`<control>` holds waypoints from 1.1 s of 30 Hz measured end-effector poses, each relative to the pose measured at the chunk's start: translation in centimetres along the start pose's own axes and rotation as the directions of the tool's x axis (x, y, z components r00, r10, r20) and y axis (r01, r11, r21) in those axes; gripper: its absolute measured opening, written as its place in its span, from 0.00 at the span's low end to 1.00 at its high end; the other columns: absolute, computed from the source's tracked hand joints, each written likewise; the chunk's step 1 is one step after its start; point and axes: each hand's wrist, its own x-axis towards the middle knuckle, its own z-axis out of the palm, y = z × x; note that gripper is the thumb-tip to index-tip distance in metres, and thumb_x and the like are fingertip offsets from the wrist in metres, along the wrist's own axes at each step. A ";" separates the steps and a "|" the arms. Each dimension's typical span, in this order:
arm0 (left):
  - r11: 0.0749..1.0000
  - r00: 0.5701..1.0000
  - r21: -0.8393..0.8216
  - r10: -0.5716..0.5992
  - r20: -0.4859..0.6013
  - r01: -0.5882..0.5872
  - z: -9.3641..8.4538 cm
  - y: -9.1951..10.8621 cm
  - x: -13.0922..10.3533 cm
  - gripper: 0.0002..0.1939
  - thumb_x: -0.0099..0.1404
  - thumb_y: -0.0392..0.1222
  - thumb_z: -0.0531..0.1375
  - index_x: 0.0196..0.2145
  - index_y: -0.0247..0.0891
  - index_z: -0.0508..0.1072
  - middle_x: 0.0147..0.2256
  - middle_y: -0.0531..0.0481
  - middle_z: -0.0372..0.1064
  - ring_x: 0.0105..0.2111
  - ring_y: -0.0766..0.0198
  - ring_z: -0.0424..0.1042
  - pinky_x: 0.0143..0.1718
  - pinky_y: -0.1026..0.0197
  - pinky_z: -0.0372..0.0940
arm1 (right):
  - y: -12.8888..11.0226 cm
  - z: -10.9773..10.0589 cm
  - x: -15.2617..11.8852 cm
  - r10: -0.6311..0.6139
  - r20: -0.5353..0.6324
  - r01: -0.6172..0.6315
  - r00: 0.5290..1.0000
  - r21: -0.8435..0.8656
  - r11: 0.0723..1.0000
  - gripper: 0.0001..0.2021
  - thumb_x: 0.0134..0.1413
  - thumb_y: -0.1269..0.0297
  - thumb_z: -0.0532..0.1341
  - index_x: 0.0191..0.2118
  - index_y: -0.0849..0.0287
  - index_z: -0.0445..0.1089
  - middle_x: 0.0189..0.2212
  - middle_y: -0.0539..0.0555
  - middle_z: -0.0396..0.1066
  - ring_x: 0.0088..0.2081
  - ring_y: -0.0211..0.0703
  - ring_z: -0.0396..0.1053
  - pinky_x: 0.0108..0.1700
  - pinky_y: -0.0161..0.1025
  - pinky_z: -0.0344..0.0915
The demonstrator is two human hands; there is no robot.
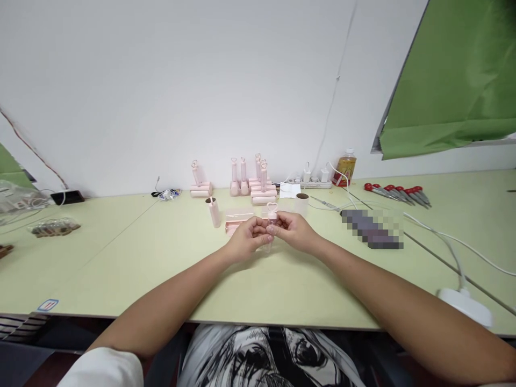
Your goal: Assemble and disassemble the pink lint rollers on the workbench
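Observation:
In front of me, both hands are closed on a small clear tube with a pink heart-shaped loop [272, 207] at its top, held upright over the table. My left hand [249, 239] pinches it from the left side, and my right hand [296, 231] grips it just below the loop. Fingers cover much of its middle. Behind my left hand lies an open pink case [237, 223], partly hidden. A pink cylinder [214, 213] leans against a roll with a brown core to the left. Beyond my right hand stands a white roll [301, 204] with a brown core.
Several pink rollers with heart loops [264, 183] stand near the wall. Further right are a power strip [318, 184], a bottle of yellow liquid [345, 167] and red-handled tools [397, 193]. A blurred dark object [373, 228], cables and a white adapter [465, 306] lie at right.

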 end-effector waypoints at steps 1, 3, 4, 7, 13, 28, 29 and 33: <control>1.000 1.000 0.007 0.001 0.003 -0.001 0.0 -0.1 0.1 0.21 0.54 0.50 0.68 0.38 0.36 0.65 0.33 0.49 0.72 0.34 0.64 0.72 0.36 0.60 0.64 | 0.0 0.0 0.0 0.006 -0.006 -0.006 1.000 -0.018 1.000 0.17 0.50 0.50 0.63 0.28 0.60 0.65 0.22 0.47 0.61 0.25 0.35 0.57 0.26 0.33 0.55; 1.000 1.000 0.018 0.013 0.026 -0.014 -0.1 -0.4 0.2 0.21 0.55 0.50 0.67 0.39 0.36 0.65 0.34 0.48 0.72 0.34 0.64 0.72 0.35 0.61 0.64 | 0.0 -0.1 0.1 0.014 -0.011 -0.015 1.000 -0.049 0.999 0.17 0.49 0.50 0.64 0.27 0.60 0.65 0.21 0.46 0.59 0.24 0.34 0.56 0.26 0.33 0.53; 0.999 0.999 0.036 0.024 0.039 -0.025 -0.1 -0.6 0.3 0.21 0.56 0.51 0.66 0.40 0.36 0.65 0.36 0.47 0.72 0.34 0.63 0.72 0.35 0.60 0.64 | -0.1 -0.2 0.1 0.016 -0.014 -0.017 1.000 -0.064 0.998 0.17 0.48 0.51 0.64 0.26 0.60 0.65 0.21 0.46 0.59 0.24 0.34 0.55 0.25 0.33 0.53; 0.982 0.997 0.175 0.069 0.026 -0.073 -0.3 -0.8 0.4 0.20 0.59 0.52 0.64 0.42 0.36 0.67 0.41 0.44 0.71 0.40 0.61 0.71 0.38 0.59 0.65 | -0.6 -0.9 0.3 0.008 -0.058 -0.015 0.998 -0.128 0.992 0.16 0.47 0.51 0.64 0.26 0.60 0.64 0.20 0.46 0.59 0.23 0.34 0.55 0.24 0.32 0.52; 0.910 0.999 0.413 0.043 -0.030 -0.027 -0.9 -0.5 0.2 0.19 0.62 0.53 0.60 0.44 0.37 0.68 0.43 0.45 0.70 0.37 0.63 0.69 0.38 0.59 0.64 | -1.0 -5.0 1.1 -0.056 -0.352 -0.095 0.934 -0.399 0.912 0.13 0.46 0.54 0.63 0.25 0.58 0.65 0.19 0.46 0.61 0.23 0.36 0.57 0.27 0.34 0.53; 0.884 0.986 0.464 -0.021 0.168 -0.060 -0.7 0.2 -0.5 0.13 0.62 0.49 0.57 0.34 0.36 0.72 0.26 0.53 0.62 0.26 0.68 0.59 0.27 0.65 0.55 | 3.0 -9.4 2.2 0.287 -0.382 -0.471 0.879 -0.597 0.649 0.11 0.44 0.54 0.61 0.26 0.58 0.70 0.25 0.54 0.73 0.28 0.44 0.67 0.26 0.36 0.54; 0.885 0.985 0.462 -0.020 0.172 -0.063 -0.7 0.1 -0.5 0.13 0.62 0.49 0.57 0.34 0.36 0.72 0.26 0.53 0.62 0.26 0.68 0.59 0.27 0.65 0.55 | 3.1 -9.4 2.2 0.298 -0.378 -0.477 0.877 -0.602 0.640 0.11 0.44 0.54 0.61 0.26 0.58 0.70 0.25 0.54 0.73 0.28 0.44 0.67 0.26 0.36 0.54; 0.880 0.984 0.471 -0.023 0.177 -0.064 -0.9 -0.1 -0.4 0.13 0.62 0.49 0.57 0.33 0.36 0.72 0.26 0.53 0.63 0.26 0.68 0.60 0.27 0.65 0.55 | 3.3 -9.5 2.2 0.304 -0.365 -0.474 0.880 -0.623 0.622 0.11 0.44 0.54 0.61 0.25 0.58 0.70 0.26 0.53 0.73 0.29 0.44 0.68 0.26 0.36 0.54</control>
